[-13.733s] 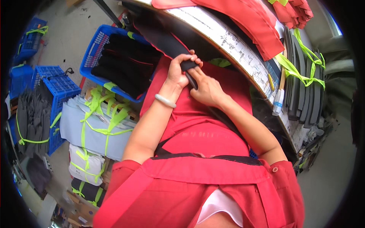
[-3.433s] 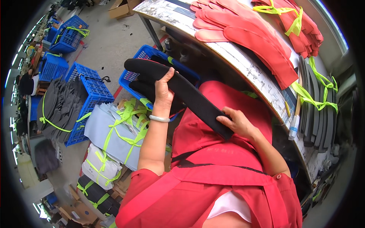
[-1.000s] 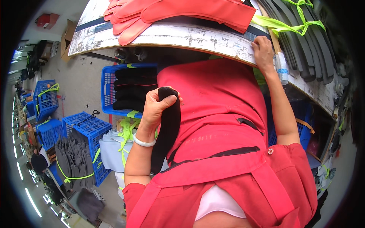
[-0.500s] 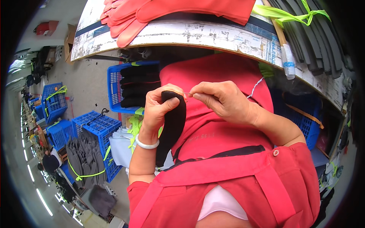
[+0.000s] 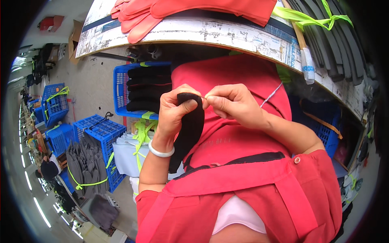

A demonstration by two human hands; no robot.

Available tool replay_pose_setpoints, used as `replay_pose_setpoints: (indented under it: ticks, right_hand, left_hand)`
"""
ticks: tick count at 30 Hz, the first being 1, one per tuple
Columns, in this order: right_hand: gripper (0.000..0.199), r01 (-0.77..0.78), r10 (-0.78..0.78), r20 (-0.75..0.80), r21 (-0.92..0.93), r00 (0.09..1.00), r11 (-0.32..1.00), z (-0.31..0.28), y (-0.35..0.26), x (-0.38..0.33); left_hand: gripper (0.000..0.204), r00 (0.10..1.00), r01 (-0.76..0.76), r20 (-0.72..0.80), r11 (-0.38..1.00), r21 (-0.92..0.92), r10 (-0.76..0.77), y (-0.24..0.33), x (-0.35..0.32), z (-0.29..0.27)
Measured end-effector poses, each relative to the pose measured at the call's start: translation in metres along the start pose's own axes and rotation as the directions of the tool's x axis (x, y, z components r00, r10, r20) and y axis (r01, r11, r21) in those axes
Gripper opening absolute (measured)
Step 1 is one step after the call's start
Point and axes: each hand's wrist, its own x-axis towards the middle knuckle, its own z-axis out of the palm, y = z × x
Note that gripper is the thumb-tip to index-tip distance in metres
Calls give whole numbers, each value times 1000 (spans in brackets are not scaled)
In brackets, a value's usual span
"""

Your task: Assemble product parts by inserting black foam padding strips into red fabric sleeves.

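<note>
My left hand [image 5: 175,108] is closed round the folded upper end of a black fabric piece [image 5: 192,125], its thumb pressing on the near face. The fabric hangs down past my wrist, which wears a white bangle. My right hand [image 5: 235,103] is closed in a pinch, its fingertips close beside the fabric's upper edge. Between those fingertips and the fabric shows a thin needle-like piece [image 5: 204,97], mostly hidden. Both hands are above the red apron [image 5: 235,141] over my lap.
A worktable [image 5: 182,34] ahead bears red gloves [image 5: 202,9] and a tied bundle of dark grey strips [image 5: 320,36]. Under its left side stands a blue crate [image 5: 119,91] of folded black pieces. More blue crates [image 5: 97,125] and tied grey gloves [image 5: 86,162] are at left.
My right fingertips have come nearer to the fabric's edge, and less of the thin piece shows. My left hand and the fabric have shifted slightly right in the view.
</note>
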Motion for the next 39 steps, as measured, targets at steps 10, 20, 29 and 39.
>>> replay_pose_setpoints:
  ticks: [10, 20, 29, 39]
  right_hand:
    - [12, 261, -369, 163, -937, 915, 234, -76, -3, 36]
    - [20, 18, -421, -223, -868, 879, 496, -104, -11, 45]
    - [19, -73, -31, -255, -387, 966, 919, -60, 18, 46]
    - [18, 27, -178, -61, -891, 982, 453, -51, 34, 36]
  left_hand:
    - [20, 981, 106, -155, 990, -91, -119, -7, -2, -16]
    - [78, 980, 123, -160, 992, 23, -118, -38, 19, -6]
    - [63, 546, 27, -494, 575, 818, 677, 6, -6, -51]
    - [27, 707, -323, -706, 863, -389, -54, -82, -15, -75]
